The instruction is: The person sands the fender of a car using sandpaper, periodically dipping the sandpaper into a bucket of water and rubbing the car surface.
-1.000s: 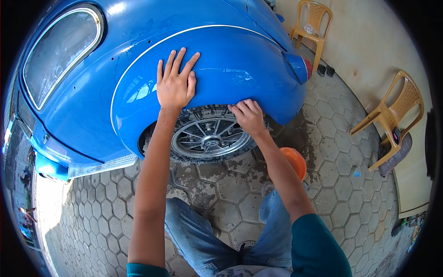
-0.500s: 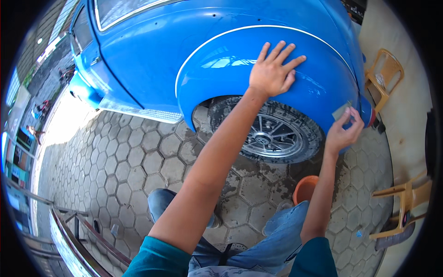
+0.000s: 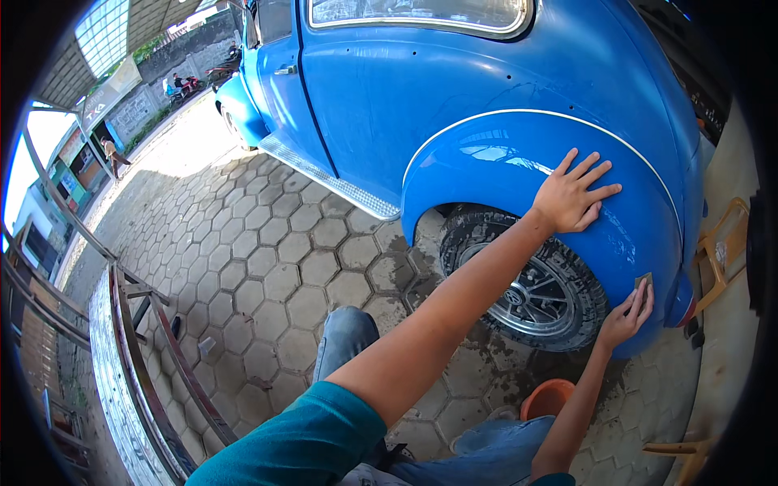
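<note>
A blue car [image 3: 365,105] stands before me, its rounded rear fender [image 3: 462,178] arching over a muddy wheel [image 3: 513,297]. My left hand [image 3: 572,196] lies on the upper fender, fingers spread and nothing held. Lower down, towards the fender's rear edge, my right hand [image 3: 622,321] pinches a small grey-green piece of sandpaper [image 3: 643,280] against or very close to the paint. Wet streaks and reflections show on the fender between the two hands.
An orange bucket [image 3: 545,399] sits on the hexagonal paving below the wheel. Tan plastic chairs [image 3: 720,253] stand along the right wall. At the left is a long bench [image 3: 121,381]. Farther off, a person [image 3: 113,157] walks near a motorbike [image 3: 191,86].
My view has swung left, so the car sits farther right and lower. The right hand has tipped the sandpaper towards the fender; the left hand stays spread on it.
</note>
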The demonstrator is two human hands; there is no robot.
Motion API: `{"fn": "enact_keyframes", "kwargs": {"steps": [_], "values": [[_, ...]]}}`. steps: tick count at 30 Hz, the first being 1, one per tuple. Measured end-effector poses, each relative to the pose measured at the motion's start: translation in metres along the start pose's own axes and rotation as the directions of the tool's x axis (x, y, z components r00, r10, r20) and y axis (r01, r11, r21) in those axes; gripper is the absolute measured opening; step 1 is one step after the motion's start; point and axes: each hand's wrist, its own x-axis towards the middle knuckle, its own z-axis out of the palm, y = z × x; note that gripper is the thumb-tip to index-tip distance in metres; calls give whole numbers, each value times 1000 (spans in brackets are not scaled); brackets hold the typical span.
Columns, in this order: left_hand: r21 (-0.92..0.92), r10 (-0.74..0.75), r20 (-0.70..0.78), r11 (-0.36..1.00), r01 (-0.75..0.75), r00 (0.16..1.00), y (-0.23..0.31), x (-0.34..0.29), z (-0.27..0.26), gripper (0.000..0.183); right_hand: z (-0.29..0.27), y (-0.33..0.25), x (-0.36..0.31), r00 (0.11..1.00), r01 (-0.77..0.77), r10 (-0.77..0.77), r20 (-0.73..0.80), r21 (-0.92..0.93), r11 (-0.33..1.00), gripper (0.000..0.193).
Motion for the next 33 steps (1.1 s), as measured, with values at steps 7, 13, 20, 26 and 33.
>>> {"fn": "enact_keyframes", "kwargs": {"steps": [7, 13, 20, 26, 33], "values": [[-13, 9, 3, 1000, -9, 1000, 5, 6, 3, 45, -4, 66, -35, 900, -428, 427, -90, -2, 904, 29], [-28, 1, 15, 1000, -1, 1000, 1, -1, 3, 44, 9, -13, 2, 961, -275, 273, 35, 81, 958, 31], [-39, 8, 5, 999, -8, 1000, 5, 3, 3, 45, 2, 35, -17, 946, -300, 302, -114, 35, 953, 30], [-26, 12, 18, 1000, -11, 1000, 3, 3, 4, 45, 3, 47, -22, 505, -856, 857, -104, 69, 513, 34], [-18, 17, 3, 1000, -17, 1000, 2, 3, 7, 45, 18, -6, 4, 998, -52, 47, 41, 135, 990, 28]]}}
